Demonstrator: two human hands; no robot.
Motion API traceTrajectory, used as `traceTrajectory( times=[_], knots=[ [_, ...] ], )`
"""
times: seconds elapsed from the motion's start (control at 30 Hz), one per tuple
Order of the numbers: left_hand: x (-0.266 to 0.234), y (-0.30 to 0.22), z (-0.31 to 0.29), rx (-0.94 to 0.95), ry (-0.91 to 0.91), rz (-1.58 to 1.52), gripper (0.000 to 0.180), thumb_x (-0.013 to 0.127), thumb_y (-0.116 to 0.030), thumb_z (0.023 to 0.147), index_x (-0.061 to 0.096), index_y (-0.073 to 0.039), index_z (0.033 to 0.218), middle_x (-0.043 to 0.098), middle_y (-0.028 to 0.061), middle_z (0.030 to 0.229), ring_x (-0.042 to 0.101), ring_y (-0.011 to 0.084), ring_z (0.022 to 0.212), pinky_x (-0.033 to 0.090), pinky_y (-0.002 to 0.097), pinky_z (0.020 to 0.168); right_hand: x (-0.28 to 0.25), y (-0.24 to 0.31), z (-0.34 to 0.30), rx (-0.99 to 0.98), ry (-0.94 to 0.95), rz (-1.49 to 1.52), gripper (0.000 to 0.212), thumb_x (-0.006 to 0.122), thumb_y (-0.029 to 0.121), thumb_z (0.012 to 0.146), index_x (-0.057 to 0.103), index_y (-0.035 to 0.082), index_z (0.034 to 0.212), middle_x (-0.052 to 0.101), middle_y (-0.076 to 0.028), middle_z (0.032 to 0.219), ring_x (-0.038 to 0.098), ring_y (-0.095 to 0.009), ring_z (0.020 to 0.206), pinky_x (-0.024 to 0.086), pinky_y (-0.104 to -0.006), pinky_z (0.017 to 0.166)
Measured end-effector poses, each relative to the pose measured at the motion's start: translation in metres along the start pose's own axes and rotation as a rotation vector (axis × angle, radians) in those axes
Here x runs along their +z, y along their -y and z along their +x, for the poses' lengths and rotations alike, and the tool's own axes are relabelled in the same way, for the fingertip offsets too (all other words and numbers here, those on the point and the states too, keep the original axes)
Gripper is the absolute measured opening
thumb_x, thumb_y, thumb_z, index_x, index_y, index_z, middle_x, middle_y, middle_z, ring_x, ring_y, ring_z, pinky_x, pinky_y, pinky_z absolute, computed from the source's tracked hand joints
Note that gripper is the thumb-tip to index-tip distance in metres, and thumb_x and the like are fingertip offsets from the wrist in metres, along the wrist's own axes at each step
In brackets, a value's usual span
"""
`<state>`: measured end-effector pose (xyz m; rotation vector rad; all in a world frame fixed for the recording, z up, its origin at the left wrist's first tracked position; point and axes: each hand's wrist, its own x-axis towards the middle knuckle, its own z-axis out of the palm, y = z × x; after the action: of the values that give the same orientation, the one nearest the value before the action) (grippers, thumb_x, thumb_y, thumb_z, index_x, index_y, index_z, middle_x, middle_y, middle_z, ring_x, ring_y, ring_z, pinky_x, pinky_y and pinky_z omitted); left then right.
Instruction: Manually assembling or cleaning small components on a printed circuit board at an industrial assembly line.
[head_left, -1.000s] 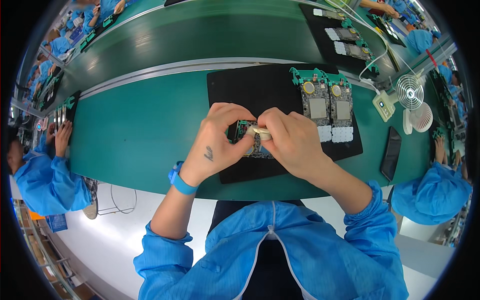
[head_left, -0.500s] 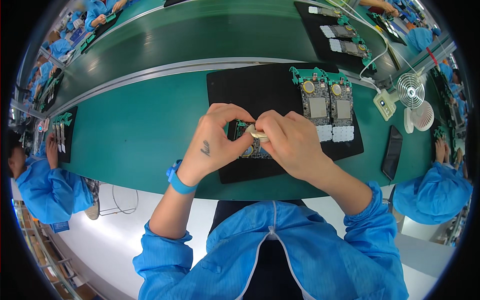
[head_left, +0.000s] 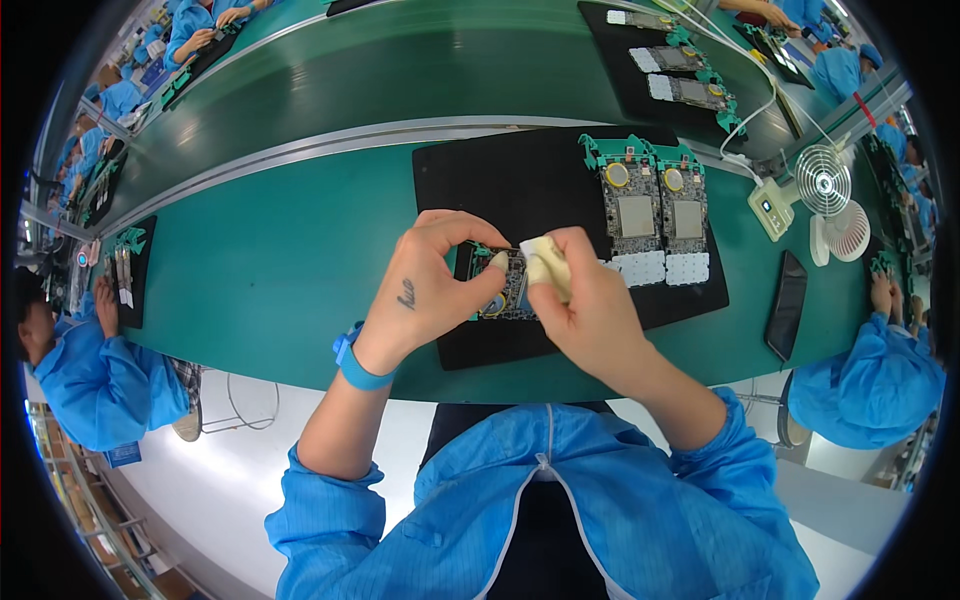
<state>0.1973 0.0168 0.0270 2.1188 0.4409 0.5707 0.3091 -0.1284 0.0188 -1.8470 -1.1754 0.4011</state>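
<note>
1. Evidently, the left hand (head_left: pixel 428 277) is touching a probably stiff, fragile circuit board (head_left: pixel 514 287), near left on the black mat (head_left: pixel 490 185); whether it's pinching is unclear, edges safest.
2. The right hand (head_left: pixel 597 312) is pinching soft-looking cream cloth (head_left: pixel 549 266).

The left hand (head_left: pixel 425 278) covers part of the circuit board (head_left: pixel 514 298) under it, and the right hand (head_left: pixel 597 318) with its cloth (head_left: pixel 548 266) hides more, so the board's full outline cannot be made out. Fingers cover some of the cloth; whether it touches the board is unclear. Below the hands, the lower edge cuts off the jacket (head_left: pixel 640 500). Far beyond them, leftward, people (head_left: pixel 122 97) blur.
</note>
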Motion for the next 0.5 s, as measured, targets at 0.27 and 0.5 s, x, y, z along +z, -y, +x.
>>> traceTrajectory(
  times=[0.27, 0.5],
  knots=[
    [0.004, 0.001, 0.000, -0.022, -0.019, -0.014, 0.016, 0.067, -0.007, 0.069, 0.069, -0.002, 0.084, 0.068, 0.0098, 0.090, 0.058, 0.0252, 0.096, 0.047, 0.0356, 0.082, 0.023, -0.005, -0.003, -0.060, -0.044, -0.239, 0.027, 0.062, 0.019, 0.081, 0.046, 0.007, 0.099, 0.061, -0.011, 0.064, 0.062, -0.031, 0.054, 0.047, -0.0382, 0.046],
    [0.006, -0.004, -0.002, 0.008, -0.053, -0.015, 0.014, 0.067, -0.003, 0.068, 0.069, -0.002, 0.082, 0.068, 0.0087, 0.088, 0.059, 0.0250, 0.093, 0.049, 0.0337, 0.080, 0.017, -0.003, 0.000, -0.123, 0.002, -0.432, 0.027, 0.066, 0.020, 0.078, 0.047, 0.007, 0.093, 0.061, -0.009, 0.070, 0.062, -0.025, 0.058, 0.045, -0.0374, 0.047]
  ],
)
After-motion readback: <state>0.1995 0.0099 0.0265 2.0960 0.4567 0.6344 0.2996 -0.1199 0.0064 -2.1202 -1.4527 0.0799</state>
